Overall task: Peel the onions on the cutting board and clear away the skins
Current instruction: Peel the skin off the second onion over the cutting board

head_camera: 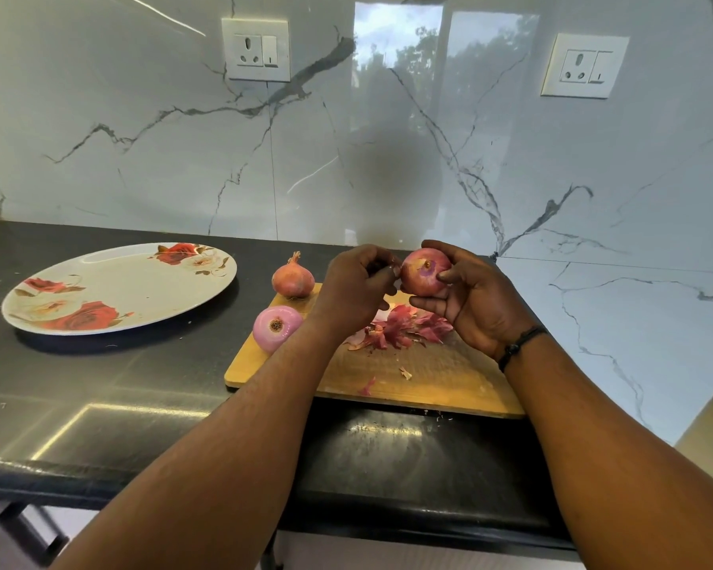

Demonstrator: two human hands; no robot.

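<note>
From the head camera, my right hand [476,300] grips a half-peeled onion [425,275] above the cutting board [429,376]. My left hand [357,288], just beside it, pinches a skin scrap at its edge. Loose skins [404,329] lie below; a peeled onion [276,326] and an unpeeled onion [293,278] sit left on the board.

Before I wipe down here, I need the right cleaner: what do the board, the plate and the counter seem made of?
Board: pale wood or bamboo, matte, with faint grain and no gloss. Plate: smooth and glossy with printed red roses, so maybe melamine or glazed ceramic; the look leaves it open. Counter: dark polished stone, probably granite, since it mirrors the light.
</note>
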